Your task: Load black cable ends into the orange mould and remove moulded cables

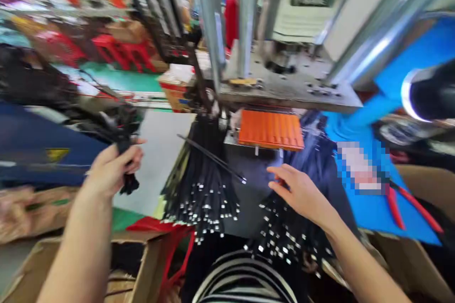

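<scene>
My left hand [115, 168] is closed around a bundle of black cables [123, 144], held out to the left over the grey table top. My right hand [293, 187] hovers at centre right with thumb and forefinger apart and nothing visible between them. Just below it fans out a pile of black cables [284, 232] with shiny metal ends. Another such pile [204, 175] hangs over the dark work surface [245, 199] to the left, and a single black cable [216, 158] lies slantwise across it. Beyond my right hand is a ridged orange block [270, 129] under the machine.
A metal press plate [284, 78] with thick steel posts [248, 19] stands ahead. Red-handled pliers [415, 208] lie on a blue sheet [377, 213] at the right. A black lamp-like cylinder [432, 90] juts in. Below left sits an open cardboard box [152, 265].
</scene>
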{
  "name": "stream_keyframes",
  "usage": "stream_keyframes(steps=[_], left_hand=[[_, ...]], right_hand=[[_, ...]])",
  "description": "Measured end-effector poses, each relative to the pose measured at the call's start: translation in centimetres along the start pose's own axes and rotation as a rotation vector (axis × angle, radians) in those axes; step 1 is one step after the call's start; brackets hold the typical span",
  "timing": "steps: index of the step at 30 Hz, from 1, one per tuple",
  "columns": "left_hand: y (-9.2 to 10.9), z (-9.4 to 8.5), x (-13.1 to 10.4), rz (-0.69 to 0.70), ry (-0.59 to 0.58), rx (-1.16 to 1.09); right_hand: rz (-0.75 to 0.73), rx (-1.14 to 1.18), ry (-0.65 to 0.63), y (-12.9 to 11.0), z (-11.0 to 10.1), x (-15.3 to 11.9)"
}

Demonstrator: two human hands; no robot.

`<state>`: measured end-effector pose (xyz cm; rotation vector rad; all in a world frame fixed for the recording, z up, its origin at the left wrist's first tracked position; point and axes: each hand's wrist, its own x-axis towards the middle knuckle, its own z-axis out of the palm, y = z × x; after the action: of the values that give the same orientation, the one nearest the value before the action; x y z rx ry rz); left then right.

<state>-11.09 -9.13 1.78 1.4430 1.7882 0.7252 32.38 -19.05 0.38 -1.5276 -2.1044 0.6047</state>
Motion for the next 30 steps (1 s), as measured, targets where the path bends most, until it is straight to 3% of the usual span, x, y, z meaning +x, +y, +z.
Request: stream_keyframes(steps=[1,3,5,8,11,13,16,18,20,25,28,30], left_hand=[[-0.7,-2.4,0.1,-0.033,0.097,0.108],[-1.9,-4.5,1.2,-0.105,0.232,0.305],[-2.7,-3.9,2.7,-0.164,0.265,0.523],[-3.8,-1.2,3.6,-0.238,0.209,0.853],[-4.4,0.4,2.9,-0.249,0.22,0.962],[-4.4,0.5,2.4,-0.188,0.29,1.013],[-3.7,0.5,2.6,0.016,0.421,1.053],[-2.5,1.1,3.6,0.184,0.447,0.968],[-0.5,2.5,4.9,0.361,0.376,0.782],[6.6,8.4,6.2,0.722,0.041,0.286],[9.9,11.7,5.3,0.935,-0.125,0.15],[11.1,13.3,4.7,1.102,-0.217,0.123]], right_hand=[[-0.084,-0.005,-0.098,-1.4,1.6,2.4],[-0.154,-0.082,-0.217,-3.9,4.7,6.5],[-0.141,-0.156,-0.28,-5.7,6.8,9.9],[-0.06,-0.144,-0.346,-6.9,8.3,13.4],[-0.046,-0.091,-0.411,-7.5,8.5,14.1],[-0.137,-0.123,-0.409,-7.9,8.0,13.2],[-0.38,-0.28,-0.261,-8.5,6.3,11.1],[-0.477,-0.347,-0.134,-8.7,4.8,10.3],[-0.421,-0.315,-0.015,-8.3,3.2,10.8],[-0.027,0.015,0.288,-4.8,0.0,16.0],[0.087,0.205,0.379,-2.2,-0.4,18.6],[0.169,0.295,0.406,-1.1,-0.1,19.5]])
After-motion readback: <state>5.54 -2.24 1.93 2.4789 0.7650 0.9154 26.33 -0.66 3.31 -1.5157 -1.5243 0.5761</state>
